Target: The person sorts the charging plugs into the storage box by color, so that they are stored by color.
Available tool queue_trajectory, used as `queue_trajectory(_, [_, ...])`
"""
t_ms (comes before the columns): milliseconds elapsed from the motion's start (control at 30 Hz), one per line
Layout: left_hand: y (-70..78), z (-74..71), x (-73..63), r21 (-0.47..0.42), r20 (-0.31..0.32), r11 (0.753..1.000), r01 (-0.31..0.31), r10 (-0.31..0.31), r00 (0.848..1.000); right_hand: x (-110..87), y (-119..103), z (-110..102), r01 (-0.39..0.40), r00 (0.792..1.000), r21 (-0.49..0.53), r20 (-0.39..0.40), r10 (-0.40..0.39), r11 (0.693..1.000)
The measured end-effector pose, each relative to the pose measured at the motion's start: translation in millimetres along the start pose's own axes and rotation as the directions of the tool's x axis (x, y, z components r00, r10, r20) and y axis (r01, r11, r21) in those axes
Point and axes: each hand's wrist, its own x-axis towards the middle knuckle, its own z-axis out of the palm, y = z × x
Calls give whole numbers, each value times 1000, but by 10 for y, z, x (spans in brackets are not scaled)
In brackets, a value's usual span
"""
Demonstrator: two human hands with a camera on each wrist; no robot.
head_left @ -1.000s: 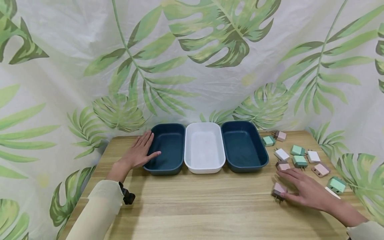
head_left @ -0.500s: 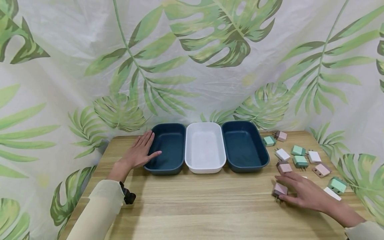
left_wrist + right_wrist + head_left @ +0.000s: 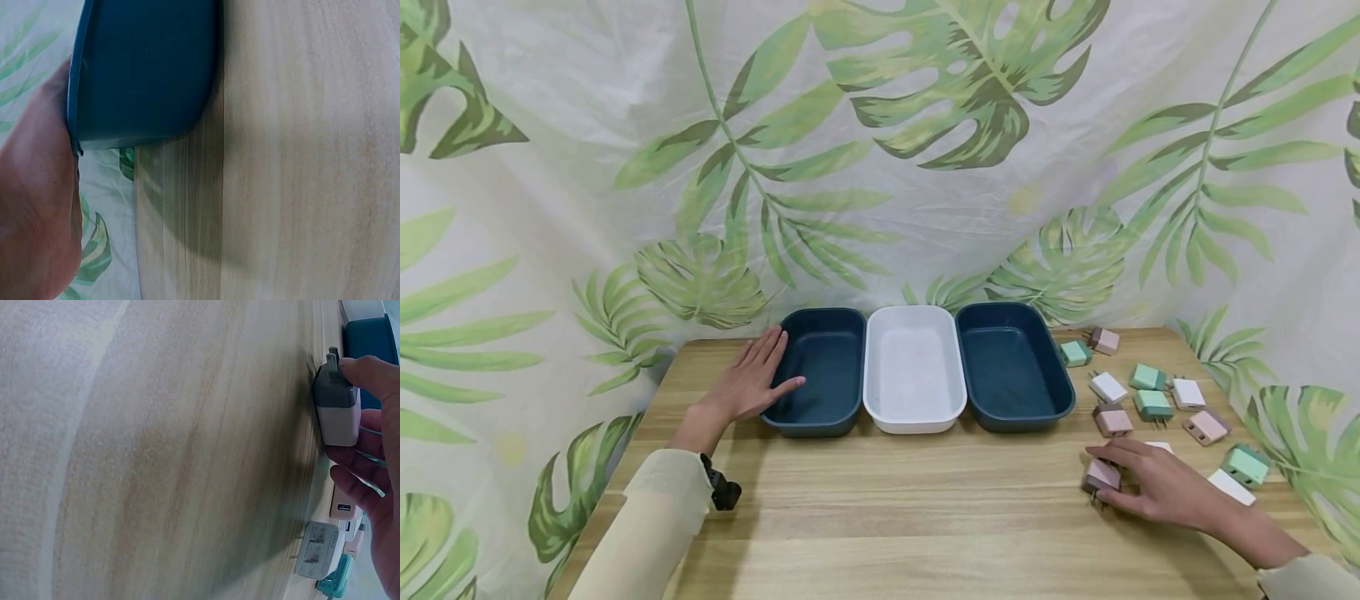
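In the head view, my left hand (image 3: 739,390) rests on the left rim of the left dark blue tray (image 3: 822,375). Its fingers are straight and its thumb reaches over the inside. At the right of the table, my right hand (image 3: 1167,487) pinches a pink-and-brown plug charger (image 3: 1101,474) between thumb and fingers. From the right wrist view, the thumb lies by the prongs of that charger (image 3: 337,419) and the fingers are at its far side. It is low over the wood; whether it touches cannot be told. A white charger (image 3: 317,550) lies below the right hand.
A white tray (image 3: 914,371) and another dark blue tray (image 3: 1011,375) stand beside the left one. Several green, white and pink chargers, such as a green charger (image 3: 1153,404) and a pink charger (image 3: 1112,421), are scattered at the table's right. A leaf-patterned cloth (image 3: 925,208) hangs behind.
My right hand has drawn its fingers back from the pink charger behind and closed them on the nearer pink-and-brown one. The left hand stays on the tray rim.
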Motion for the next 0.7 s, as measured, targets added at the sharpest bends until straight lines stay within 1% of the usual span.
queue_trajectory(300, [7, -1, -8, -9, -6, 1000, 1, -1, 1000, 3, 11, 6, -13, 1000, 34, 3, 13, 999])
queue_trajectory(500, [-2, 7, -14, -2, -11, 1000, -1, 1, 1000, 19, 18, 17, 13, 1000, 42, -3, -13, 999])
queue_trajectory(700, [5, -2, -17, -11, -17, 1000, -8, 8, 1000, 48, 7, -21, 26, 1000, 71, 16, -27, 997])
